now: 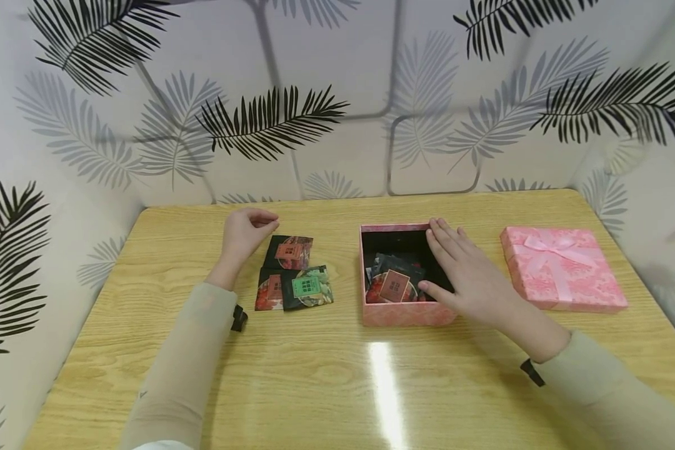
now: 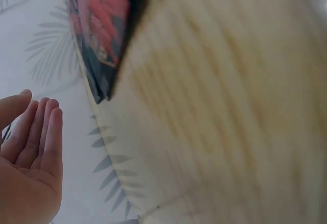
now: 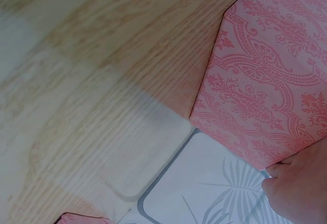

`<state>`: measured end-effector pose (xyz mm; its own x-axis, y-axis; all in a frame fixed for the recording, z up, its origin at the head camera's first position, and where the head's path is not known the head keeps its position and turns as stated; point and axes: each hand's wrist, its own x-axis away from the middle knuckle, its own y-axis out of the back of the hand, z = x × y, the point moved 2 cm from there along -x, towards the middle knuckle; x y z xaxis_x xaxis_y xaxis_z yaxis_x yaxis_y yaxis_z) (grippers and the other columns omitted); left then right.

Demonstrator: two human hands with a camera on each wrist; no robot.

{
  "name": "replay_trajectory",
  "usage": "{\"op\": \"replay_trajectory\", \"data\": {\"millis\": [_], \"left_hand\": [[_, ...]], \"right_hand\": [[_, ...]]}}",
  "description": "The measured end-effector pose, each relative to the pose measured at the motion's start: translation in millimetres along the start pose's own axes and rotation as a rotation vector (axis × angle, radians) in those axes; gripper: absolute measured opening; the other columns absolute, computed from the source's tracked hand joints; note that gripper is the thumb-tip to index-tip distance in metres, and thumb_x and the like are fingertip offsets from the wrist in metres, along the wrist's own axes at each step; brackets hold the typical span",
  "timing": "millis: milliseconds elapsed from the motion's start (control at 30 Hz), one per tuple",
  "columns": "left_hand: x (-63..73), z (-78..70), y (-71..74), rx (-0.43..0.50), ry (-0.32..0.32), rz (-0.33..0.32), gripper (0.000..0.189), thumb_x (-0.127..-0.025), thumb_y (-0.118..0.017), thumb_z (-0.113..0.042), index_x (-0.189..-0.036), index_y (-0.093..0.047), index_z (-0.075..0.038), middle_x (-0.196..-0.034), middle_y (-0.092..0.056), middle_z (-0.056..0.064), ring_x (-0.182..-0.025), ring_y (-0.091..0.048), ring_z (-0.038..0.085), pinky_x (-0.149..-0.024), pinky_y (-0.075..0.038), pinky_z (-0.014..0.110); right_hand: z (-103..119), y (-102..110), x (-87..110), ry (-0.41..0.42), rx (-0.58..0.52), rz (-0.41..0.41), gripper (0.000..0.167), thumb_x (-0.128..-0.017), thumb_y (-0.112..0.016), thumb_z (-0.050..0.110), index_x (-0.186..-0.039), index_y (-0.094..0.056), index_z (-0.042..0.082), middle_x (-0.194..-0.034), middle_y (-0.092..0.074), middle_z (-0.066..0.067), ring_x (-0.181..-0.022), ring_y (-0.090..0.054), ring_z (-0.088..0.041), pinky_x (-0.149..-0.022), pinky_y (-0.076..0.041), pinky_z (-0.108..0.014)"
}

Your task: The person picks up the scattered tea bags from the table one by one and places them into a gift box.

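Note:
An open pink box (image 1: pixel 409 314) with a dark inside holds several sachets, a red-labelled sachet (image 1: pixel 395 286) on top. My right hand (image 1: pixel 468 275) rests along the box's right rim, fingers extended and thumb over the front right corner. In the right wrist view it touches the edge of the patterned pink box wall (image 3: pixel 265 76). My left hand (image 1: pixel 245 236) hovers just behind a red-labelled sachet (image 1: pixel 290 252) on the table; the left wrist view shows nothing between thumb and fingers. Nearer me lie a green-labelled sachet (image 1: pixel 307 288) and another red-labelled sachet (image 1: pixel 269 290), partly overlapped.
To the right of the box lies a pink lid (image 1: pixel 565 267) with a ribbon bow. The wooden table (image 1: pixel 304 375) ends at a wall (image 1: pixel 337 150) with a leaf pattern, close behind the things.

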<state>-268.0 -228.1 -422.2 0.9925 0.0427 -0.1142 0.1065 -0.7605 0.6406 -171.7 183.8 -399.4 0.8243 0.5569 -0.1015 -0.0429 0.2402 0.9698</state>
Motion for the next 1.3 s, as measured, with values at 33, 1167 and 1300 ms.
{"op": "replay_trajectory", "data": {"millis": [33,1167,1300], "left_hand": [[-0.7,1.9,-0.2,-0.002,-0.004,0.003,0.022,-0.101,-0.074,-0.011,-0.118,-0.079,0.002,-0.116,-0.078,0.024,-0.102,-0.075,0.039,-0.09,-0.063,0.05],[-15.4,28.1,-2.3,-0.225,-0.163,0.399,0.058,-0.09,-0.088,-0.017,-0.14,-0.066,0.003,-0.14,-0.068,0.023,-0.132,-0.063,0.04,-0.118,-0.048,0.053],[-14.3,28.4,-2.4,-0.25,-0.195,0.407,0.061,-0.088,-0.09,-0.018,-0.14,-0.066,0.003,-0.141,-0.069,0.022,-0.132,-0.063,0.04,-0.119,-0.048,0.054]], "right_hand": [[0.3,0.3,-0.3,-0.003,0.0,0.007,0.091,-0.107,-0.055,0.054,-0.167,-0.018,-0.005,-0.177,-0.014,-0.024,-0.166,-0.013,-0.04,-0.138,-0.005,-0.047],[0.9,1.8,-0.8,-0.018,0.018,0.032,0.092,-0.107,-0.057,0.051,-0.167,-0.018,-0.006,-0.177,-0.014,-0.024,-0.166,-0.013,-0.041,-0.137,-0.01,-0.052],[1.4,2.4,-0.9,-0.015,0.015,0.025,0.091,-0.107,-0.057,0.051,-0.167,-0.018,-0.006,-0.177,-0.015,-0.024,-0.166,-0.014,-0.041,-0.137,-0.01,-0.052]]}}
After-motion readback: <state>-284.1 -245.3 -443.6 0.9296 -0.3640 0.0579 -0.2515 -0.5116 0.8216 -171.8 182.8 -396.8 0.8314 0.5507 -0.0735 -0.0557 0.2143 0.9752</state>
